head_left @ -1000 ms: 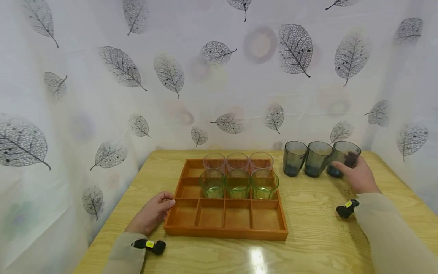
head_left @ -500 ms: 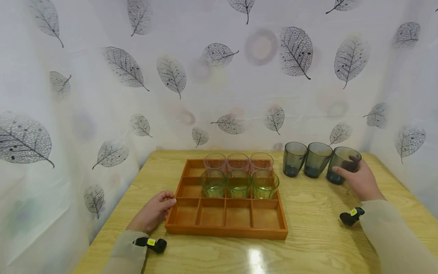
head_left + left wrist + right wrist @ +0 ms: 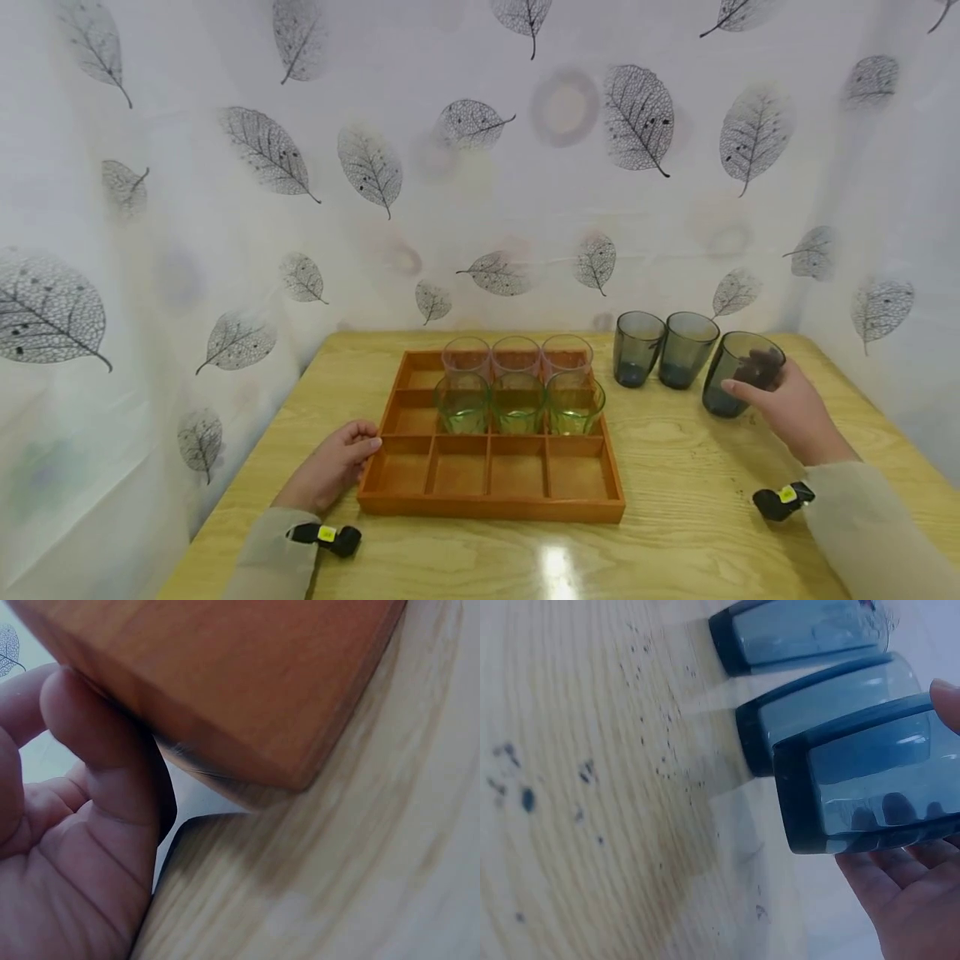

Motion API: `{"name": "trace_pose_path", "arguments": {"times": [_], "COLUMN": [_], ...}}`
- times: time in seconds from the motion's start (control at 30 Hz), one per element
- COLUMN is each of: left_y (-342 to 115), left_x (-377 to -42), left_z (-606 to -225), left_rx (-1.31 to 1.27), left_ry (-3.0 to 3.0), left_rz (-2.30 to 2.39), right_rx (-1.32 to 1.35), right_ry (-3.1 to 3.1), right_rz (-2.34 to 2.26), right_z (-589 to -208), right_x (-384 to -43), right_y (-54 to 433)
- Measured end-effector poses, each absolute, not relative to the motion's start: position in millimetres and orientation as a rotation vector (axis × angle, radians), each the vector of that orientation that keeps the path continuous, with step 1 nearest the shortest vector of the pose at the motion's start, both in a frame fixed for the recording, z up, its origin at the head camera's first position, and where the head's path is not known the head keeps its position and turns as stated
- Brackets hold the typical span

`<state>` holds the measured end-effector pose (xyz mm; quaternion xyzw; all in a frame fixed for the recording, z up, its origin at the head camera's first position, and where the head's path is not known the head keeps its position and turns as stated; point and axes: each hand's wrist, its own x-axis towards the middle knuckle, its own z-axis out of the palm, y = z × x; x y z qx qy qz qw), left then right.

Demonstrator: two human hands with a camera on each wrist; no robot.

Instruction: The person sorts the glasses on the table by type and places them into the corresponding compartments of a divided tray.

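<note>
My right hand (image 3: 802, 412) grips a dark grey drinking glass (image 3: 718, 385), thumb on the near side and fingers behind it. In the right wrist view this glass (image 3: 870, 769) tilts slightly, its base close over the table. Two matching glasses, one on the left (image 3: 637, 354) and one in the middle (image 3: 682, 358), stand upright beside it. My left hand (image 3: 330, 467) holds the left edge of a wooden compartment tray (image 3: 491, 507), thumb at the rim. In the left wrist view, curled fingers (image 3: 112, 750) lie against the tray's side (image 3: 225, 690).
Three green-tinted glasses (image 3: 517, 408) stand in the tray's middle row, right of its leftmost compartment. Behind them, three pale pinkish glasses (image 3: 516, 358) fill the same columns of the back row. A leaf-patterned curtain (image 3: 480, 200) hangs behind the wooden table (image 3: 675, 467).
My right hand has drawn the rightmost dark glass toward me and away from its two neighbours, tilting it a little. The left hand stays at the tray's edge.
</note>
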<state>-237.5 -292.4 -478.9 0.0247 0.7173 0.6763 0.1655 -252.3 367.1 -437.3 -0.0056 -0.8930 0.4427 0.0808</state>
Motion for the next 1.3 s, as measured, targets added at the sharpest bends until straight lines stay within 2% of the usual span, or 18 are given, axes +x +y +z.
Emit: {"name": "trace_pose_path", "arguments": {"times": [0.97, 1.3], "left_y": [-293.1, -293.6], "left_x": [-236.3, -237.6], "left_z": [-478.4, -480.0], "left_rx": [0.097, 0.084], "left_ry": [2.031, 2.028], "left_rz": [1.924, 1.937], "right_rx": [0.505, 0.589], "right_ry": [-2.518, -2.532], "right_rz": [1.556, 1.605], "right_z": [-402.2, -385.4], "right_x": [-210.9, -200.0], "right_y": [291.0, 256.1]}}
